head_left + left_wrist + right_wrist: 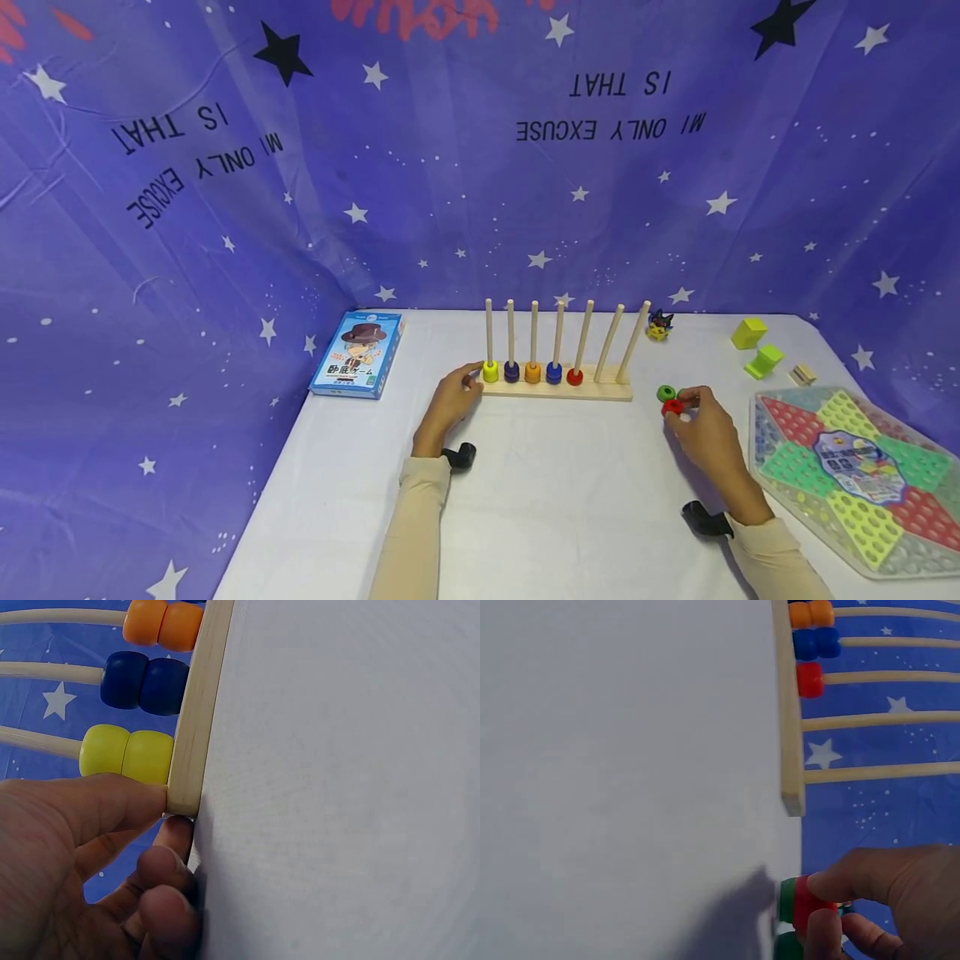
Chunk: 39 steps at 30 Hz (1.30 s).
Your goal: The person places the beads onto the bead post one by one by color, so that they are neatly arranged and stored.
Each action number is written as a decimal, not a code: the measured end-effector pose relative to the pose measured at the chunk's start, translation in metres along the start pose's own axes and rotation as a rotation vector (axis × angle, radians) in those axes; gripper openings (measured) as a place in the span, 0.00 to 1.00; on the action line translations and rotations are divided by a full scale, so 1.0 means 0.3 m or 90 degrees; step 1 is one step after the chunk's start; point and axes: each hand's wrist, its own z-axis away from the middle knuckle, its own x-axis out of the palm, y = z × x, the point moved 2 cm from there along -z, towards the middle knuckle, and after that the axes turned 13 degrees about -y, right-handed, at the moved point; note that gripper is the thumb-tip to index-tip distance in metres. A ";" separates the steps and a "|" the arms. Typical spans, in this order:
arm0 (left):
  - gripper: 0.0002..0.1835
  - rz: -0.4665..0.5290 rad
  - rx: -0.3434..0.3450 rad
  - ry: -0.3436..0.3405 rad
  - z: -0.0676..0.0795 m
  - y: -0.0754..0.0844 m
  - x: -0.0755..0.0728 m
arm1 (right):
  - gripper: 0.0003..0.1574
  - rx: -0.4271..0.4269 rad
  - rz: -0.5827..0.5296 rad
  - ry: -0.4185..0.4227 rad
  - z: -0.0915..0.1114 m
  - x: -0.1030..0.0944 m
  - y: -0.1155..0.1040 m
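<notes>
A wooden peg rack (557,389) with several upright pegs stands on the white table. Beads sit low on its pegs: yellow (491,372), dark blue (512,372), orange (533,372), blue (554,373), and one red bead (809,679); the two rightmost pegs are bare. My left hand (452,402) pinches the left end of the rack's base, thumb beside the yellow beads (126,753). To the right of the rack, my right hand (705,425) pinches a loose red bead (672,407) between thumb and fingers. Green beads (666,393) lie against it, partly hidden in the right wrist view.
A blue card-game box (358,354) lies at the left. A small dark-and-yellow figurine (659,326) stands behind the right hand. Lime-green blocks (764,362), a small wooden piece (802,374) and a star-patterned game board (858,483) occupy the right side. A purple star-printed cloth (450,167) hangs behind.
</notes>
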 end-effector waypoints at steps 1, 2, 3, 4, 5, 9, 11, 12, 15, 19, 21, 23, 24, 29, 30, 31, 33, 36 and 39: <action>0.23 0.001 -0.001 -0.001 0.001 0.000 0.000 | 0.25 0.004 -0.009 -0.001 -0.001 -0.012 -0.011; 0.23 0.002 -0.001 -0.001 0.001 0.000 0.000 | 0.26 0.007 -0.018 -0.001 -0.004 -0.025 -0.023; 0.23 0.003 -0.002 -0.002 0.002 0.001 0.000 | 0.26 0.006 -0.027 -0.001 -0.006 -0.040 -0.038; 0.23 0.005 -0.003 -0.003 0.003 0.002 0.000 | 0.26 0.003 -0.033 0.004 -0.010 -0.057 -0.055; 0.23 0.006 -0.004 -0.003 0.003 0.002 -0.001 | 0.26 -0.002 -0.039 0.011 -0.015 -0.075 -0.074; 0.23 0.008 -0.005 -0.002 0.004 0.002 -0.003 | 0.26 -0.035 -0.070 0.061 -0.032 -0.149 -0.169; 0.23 0.004 -0.005 0.000 0.003 0.001 -0.003 | 0.25 -0.057 -0.092 0.099 -0.039 -0.186 -0.226; 0.23 0.002 -0.005 0.000 0.003 0.002 -0.003 | 0.25 -0.072 -0.103 0.117 -0.041 -0.204 -0.256; 0.23 0.000 -0.007 0.000 0.003 0.001 -0.001 | 0.25 -0.118 -0.123 0.156 -0.048 -0.250 -0.348; 0.23 -0.001 -0.013 -0.002 0.001 0.000 -0.001 | 0.25 -0.172 -0.121 0.145 -0.063 -0.279 -0.459; 0.23 -0.001 -0.011 0.000 -0.002 0.001 -0.003 | 0.25 -0.196 -0.109 0.124 -0.078 -0.277 -0.503; 0.23 0.002 -0.006 0.004 -0.004 0.004 -0.008 | 0.25 -0.218 -0.099 0.107 -0.097 -0.268 -0.539; 0.23 0.003 -0.004 0.005 -0.004 0.005 -0.010 | 0.25 -0.228 -0.094 0.100 -0.107 -0.262 -0.555; 0.24 0.006 -0.001 0.005 -0.005 0.010 -0.016 | 0.23 -0.261 -0.094 0.071 -0.143 -0.231 -0.612; 0.24 0.005 -0.003 0.005 -0.005 0.010 -0.015 | 0.23 -0.262 -0.093 0.064 -0.149 -0.226 -0.622; 0.23 0.005 -0.003 0.005 -0.005 0.010 -0.015 | 0.23 -0.262 -0.089 0.057 -0.155 -0.221 -0.630; 0.23 0.006 -0.004 0.007 -0.005 0.007 -0.013 | 0.23 -0.256 -0.080 0.041 -0.164 -0.211 -0.644; 0.23 0.007 -0.007 0.003 -0.007 0.000 -0.007 | 0.23 -0.245 -0.067 0.017 -0.173 -0.196 -0.656; 0.24 0.008 -0.014 -0.004 -0.008 -0.011 -0.001 | 0.23 -0.237 -0.055 0.003 -0.177 -0.182 -0.657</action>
